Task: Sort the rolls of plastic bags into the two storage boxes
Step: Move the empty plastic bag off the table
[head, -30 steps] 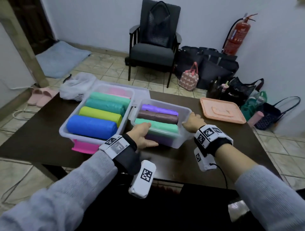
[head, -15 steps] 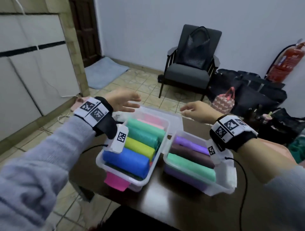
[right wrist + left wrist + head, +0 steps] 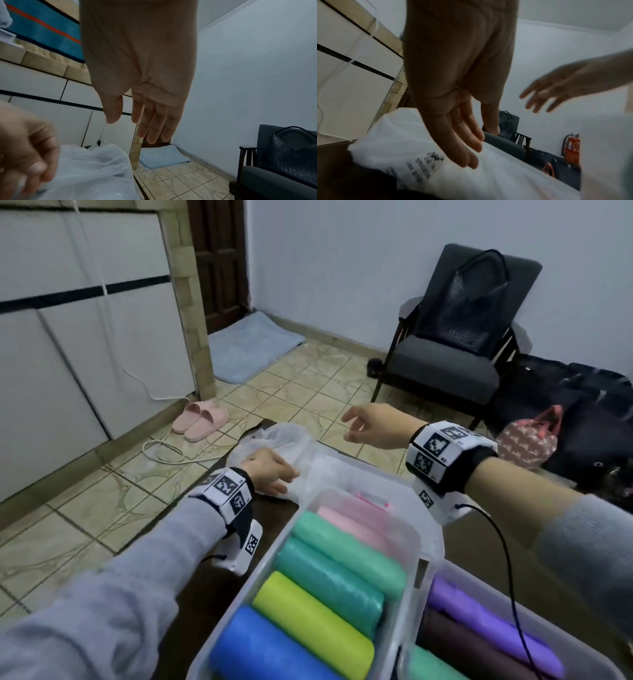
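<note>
right box (image 3: 582, 648) cut by frame edge | bag print (image 3: 423, 169) blurred, unreadable

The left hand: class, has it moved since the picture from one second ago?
Yes. The left hand left the smaller box's near side and went to the table's far end, beyond the larger storage box, onto the white plastic bag.

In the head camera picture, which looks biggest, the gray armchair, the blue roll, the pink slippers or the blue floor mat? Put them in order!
1. Gray armchair, biggest.
2. Blue roll, though it only looks this big because it lies very near the camera and is partly cut off.
3. Blue floor mat.
4. Pink slippers, smallest.
</note>
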